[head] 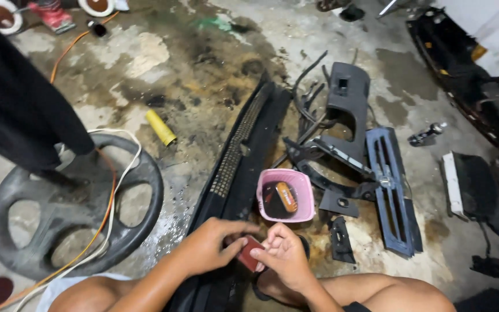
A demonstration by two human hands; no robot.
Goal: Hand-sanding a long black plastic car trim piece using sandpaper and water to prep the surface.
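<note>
Holding a small dark red block (250,252) between both hands, low and near in the scene, just in front of the knees. Left hand (210,247) closing over the block from the left, fingers curled across its top and thumb tucked at its near edge. Right hand (284,254) gripping the block's right end, fingertips pinching, palm turned up and inward. Both forearms reaching in from the near edge, converging, wrists bent slightly down.

Judging the step as working the block between the fingers: keeping the grip on the edges rather than the faces, bracing one hand steady while the other does the moving, staying close over the floor so nothing dropped rolls far.

Just beyond the hands, sitting on the stained concrete floor (203,75): a small pink basket (303,185) containing an orange-and-black piece (286,196). Lying left of it, running far to near: a long black grille strip (244,144). Lying right: black plastic trim panels (347,115) and a slatted vent panel (391,185). Far left: a black steering wheel (140,190) with orange and white cables (111,196) draped across. Beyond it, a yellow cylinder (160,127).
</note>
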